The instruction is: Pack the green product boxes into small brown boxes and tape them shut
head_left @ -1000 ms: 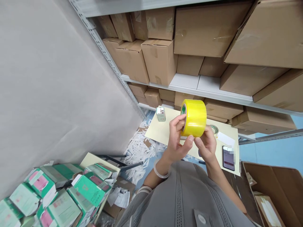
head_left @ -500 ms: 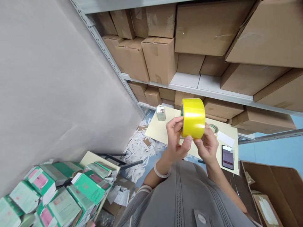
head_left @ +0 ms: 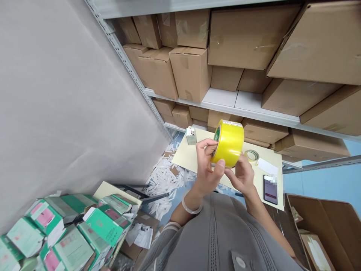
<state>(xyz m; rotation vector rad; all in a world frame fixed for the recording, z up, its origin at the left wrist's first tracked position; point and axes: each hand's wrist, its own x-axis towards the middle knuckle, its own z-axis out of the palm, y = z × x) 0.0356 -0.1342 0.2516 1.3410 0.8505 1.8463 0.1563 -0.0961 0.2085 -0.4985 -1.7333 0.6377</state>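
A wide roll of yellow packing tape is held up above the pale tabletop. My left hand grips its left side, fingers at the core and thumb against the lower edge. My right hand is at the roll's lower right, its thumb along the bottom edge and the other fingers partly hidden behind the roll. A printed strip shows along the top of the tape. Behind my hands on the table stand a small green-and-white box and a narrower tape roll.
A phone and a white card lie at the table's right. Shelves of cardboard boxes rise ahead. Green cartons are piled at lower left, paper strips litter the floor, and an open cardboard box stands at right.
The yellow tape roll has tilted and turned, bringing more of its core and a printed strip into view. My right hand has shifted slightly left and down.
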